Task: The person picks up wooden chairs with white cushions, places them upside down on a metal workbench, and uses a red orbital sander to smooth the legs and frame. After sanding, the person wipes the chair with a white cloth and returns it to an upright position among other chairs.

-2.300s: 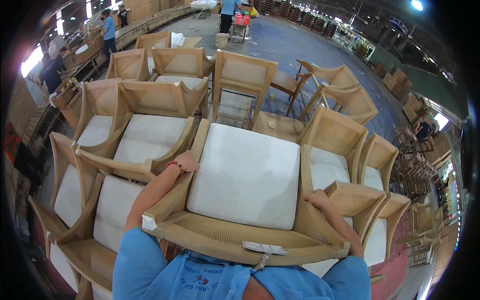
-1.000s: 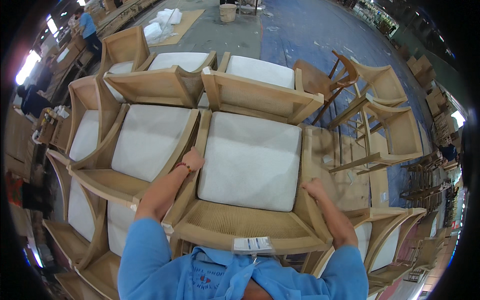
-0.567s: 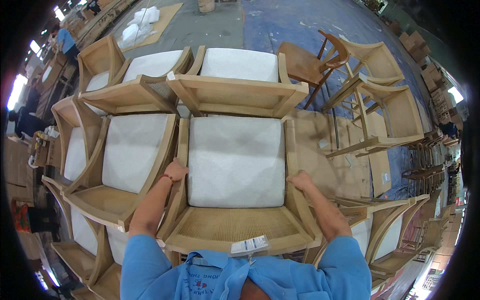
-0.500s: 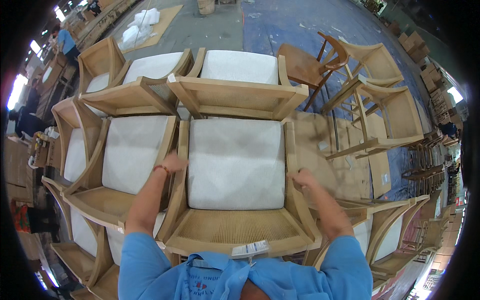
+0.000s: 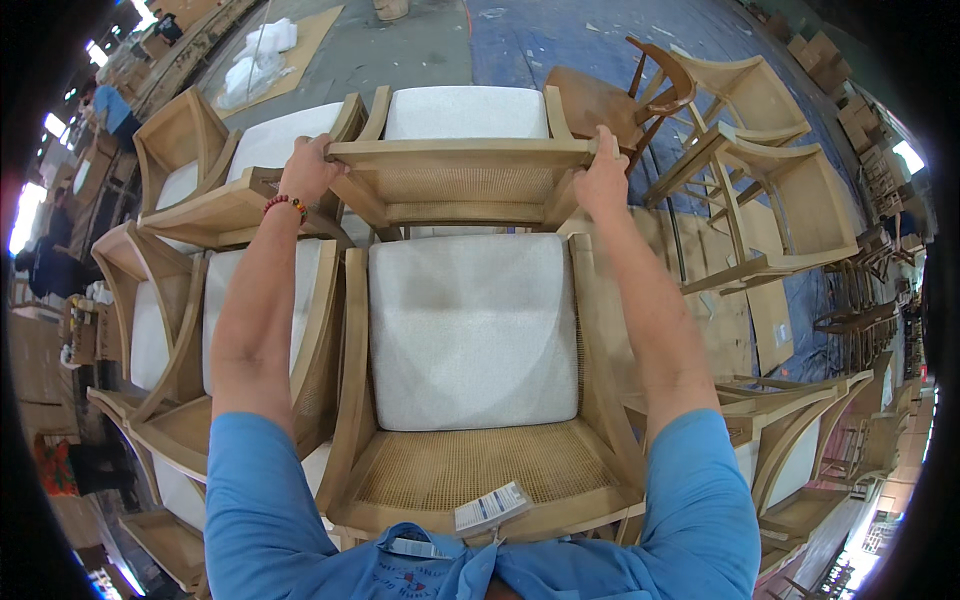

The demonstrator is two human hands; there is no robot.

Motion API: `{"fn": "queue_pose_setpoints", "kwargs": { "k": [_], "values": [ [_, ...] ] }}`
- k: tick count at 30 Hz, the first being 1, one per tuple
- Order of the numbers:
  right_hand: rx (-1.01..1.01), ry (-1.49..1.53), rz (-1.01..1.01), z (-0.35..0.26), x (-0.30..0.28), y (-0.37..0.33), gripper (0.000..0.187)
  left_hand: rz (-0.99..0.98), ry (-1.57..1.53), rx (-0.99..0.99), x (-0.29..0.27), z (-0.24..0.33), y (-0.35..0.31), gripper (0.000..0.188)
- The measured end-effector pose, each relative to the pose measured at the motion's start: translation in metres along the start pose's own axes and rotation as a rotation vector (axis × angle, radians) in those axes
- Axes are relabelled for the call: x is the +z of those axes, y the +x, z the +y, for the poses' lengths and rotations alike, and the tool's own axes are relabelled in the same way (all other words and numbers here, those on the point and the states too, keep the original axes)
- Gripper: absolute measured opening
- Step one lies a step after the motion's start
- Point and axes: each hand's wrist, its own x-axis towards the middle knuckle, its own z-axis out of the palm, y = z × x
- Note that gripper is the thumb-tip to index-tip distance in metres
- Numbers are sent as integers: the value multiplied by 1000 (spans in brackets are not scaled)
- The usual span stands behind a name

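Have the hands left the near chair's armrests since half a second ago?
Yes. Left hand and right hand moved forward, off the near chair, onto the front chair's backrest.

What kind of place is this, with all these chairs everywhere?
Most likely a furniture workshop or warehouse. Many matching wooden armchairs with white cushions stand packed in rows, bare chair frames without cushions wait on a concrete floor, and both hands, left and right, grip one chair's back.

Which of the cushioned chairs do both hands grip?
The chair straight ahead, left hand and right hand on its caned backrest's top corners; the others are untouched.
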Motion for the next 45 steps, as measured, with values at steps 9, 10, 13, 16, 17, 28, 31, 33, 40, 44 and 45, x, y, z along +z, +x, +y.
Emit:
{"fn": "queue_pose_setpoints", "kwargs": {
  "k": [9, 10, 13, 16, 17, 28, 31, 33, 40, 44, 45],
  "values": [
    [-8, -58, -38, 14, -10, 9, 80, 49, -10, -45, 3, 22, -22, 48],
    [-8, -66, -34, 17, -9, 6, 80, 52, -17, -59, 3, 24, -25, 48],
    [11, -24, -18, 25, -8, 0, 82, 18, -43, -90, 3, 30, -39, 50],
    [64, -10, -32, 29, -10, -1, 84, 48, -1, -59, 6, 36, -53, 56],
    [74, -19, -25, 30, -11, -1, 85, 41, -11, -66, 8, 37, -58, 55],
    [98, -110, -202, 34, -18, -1, 92, 55, -49, -62, 18, 30, -65, 51],
    [21, -136, -368, 41, -37, -20, 95, -25, -41, -97, 13, 29, -74, 65],
    [-120, -131, -483, 49, -57, -49, 94, -72, -3, -141, 6, 31, -91, 77],
    [78, 240, -997, 110, -177, -220, 74, -664, -34, -24, -84, 17, -264, 69],
    [154, 476, -889, 124, -230, -315, 66, -555, -358, -376, -120, 20, -412, 64],
    [166, 575, -805, 122, -235, -340, 63, -502, -472, -466, -122, 23, -438, 62]
  ]
}}
